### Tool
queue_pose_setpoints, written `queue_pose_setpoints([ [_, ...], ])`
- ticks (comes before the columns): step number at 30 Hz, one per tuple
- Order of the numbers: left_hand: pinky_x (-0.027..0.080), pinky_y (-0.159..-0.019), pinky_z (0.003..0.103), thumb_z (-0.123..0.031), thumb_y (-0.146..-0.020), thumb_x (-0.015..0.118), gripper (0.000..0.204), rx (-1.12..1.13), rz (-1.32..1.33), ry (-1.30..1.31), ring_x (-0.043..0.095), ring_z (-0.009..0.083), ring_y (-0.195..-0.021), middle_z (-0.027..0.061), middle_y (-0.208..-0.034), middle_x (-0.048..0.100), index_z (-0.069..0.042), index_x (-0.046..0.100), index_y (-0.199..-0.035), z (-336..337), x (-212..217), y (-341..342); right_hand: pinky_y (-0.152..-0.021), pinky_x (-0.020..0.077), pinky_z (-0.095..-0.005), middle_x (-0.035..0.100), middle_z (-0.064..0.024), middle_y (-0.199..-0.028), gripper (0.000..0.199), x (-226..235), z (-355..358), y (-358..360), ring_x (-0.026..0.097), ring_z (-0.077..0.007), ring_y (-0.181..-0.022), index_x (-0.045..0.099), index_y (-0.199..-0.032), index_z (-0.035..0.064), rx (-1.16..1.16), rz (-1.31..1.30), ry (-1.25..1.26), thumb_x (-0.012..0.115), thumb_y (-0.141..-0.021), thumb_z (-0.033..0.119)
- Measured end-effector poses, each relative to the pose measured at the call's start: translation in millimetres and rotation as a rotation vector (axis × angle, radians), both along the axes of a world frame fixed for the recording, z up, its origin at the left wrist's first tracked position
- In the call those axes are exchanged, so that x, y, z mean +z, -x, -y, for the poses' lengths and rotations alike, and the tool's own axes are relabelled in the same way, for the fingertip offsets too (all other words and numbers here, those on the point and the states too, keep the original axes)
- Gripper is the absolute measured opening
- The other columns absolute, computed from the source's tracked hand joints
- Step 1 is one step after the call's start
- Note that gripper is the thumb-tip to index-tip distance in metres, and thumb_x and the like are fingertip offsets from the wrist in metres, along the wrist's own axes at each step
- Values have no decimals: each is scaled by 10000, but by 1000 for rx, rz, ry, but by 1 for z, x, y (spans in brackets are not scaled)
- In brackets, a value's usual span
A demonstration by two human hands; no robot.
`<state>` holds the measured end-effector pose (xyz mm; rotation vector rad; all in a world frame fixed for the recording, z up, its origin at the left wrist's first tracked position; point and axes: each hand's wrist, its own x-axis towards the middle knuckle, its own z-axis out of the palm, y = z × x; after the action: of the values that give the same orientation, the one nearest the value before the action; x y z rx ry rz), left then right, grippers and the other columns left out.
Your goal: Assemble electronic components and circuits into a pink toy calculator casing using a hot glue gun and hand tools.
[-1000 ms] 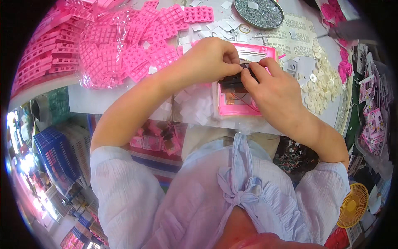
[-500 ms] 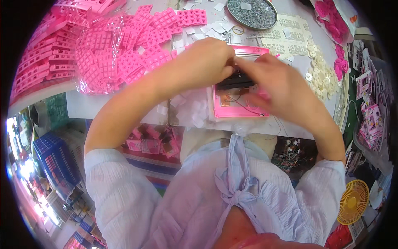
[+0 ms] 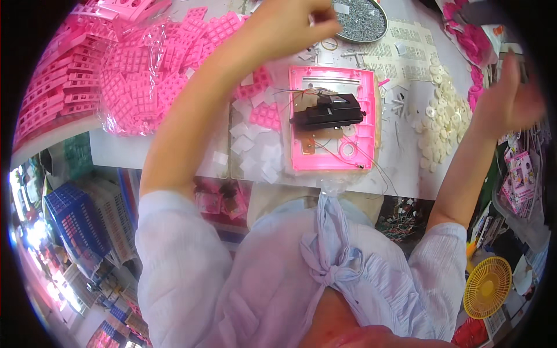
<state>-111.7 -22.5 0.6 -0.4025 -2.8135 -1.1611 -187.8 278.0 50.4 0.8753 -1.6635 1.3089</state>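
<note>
Both hands point(image 3: 293, 26) off; black part point(image 3: 328, 111) crosswise.

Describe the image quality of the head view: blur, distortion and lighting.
Head view: strong fisheye bending with a black rim; the raised right hand is motion-blurred and the left hand slightly soft, while the pink rectangular plastic casing with its black component lies sharp under even bright light.

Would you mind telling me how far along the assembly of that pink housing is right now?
Done: the black module sits in the open pink housing, thin wires showing. In hand: neither hand touches it; the left hand is up by the round tray of screws, the right hand raised off to the side. Left: the housing lies open, uncovered.
</note>
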Motion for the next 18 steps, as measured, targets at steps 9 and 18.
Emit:
queue_pose_setpoints([
  [9, 447, -579, 257, -93, -861, 755, 135, -64, 137, -170, 587, 81, -672, 22, -804, 669, -39, 724, -980, 5, -25, -96, -890, 513, -405, 654, -136, -1125, 477, -77, 53, -98, 630, -335, -1013, 605, -1175, 49, 588, 444, -917, 801, -756, 165],
  [18, 516, -628, 383, -129, -804, 750, 121, -165, -220, 283, 652, 282, -728, 73, -813, 660, -59, 691, -882, 9, -15, -93, -831, 517, -422, 672, -129, -1072, 445, -68, 64, -112, 639, -334, -961, 608, -1188, 57, 493, 577, -870, 776, -807, 216],
])
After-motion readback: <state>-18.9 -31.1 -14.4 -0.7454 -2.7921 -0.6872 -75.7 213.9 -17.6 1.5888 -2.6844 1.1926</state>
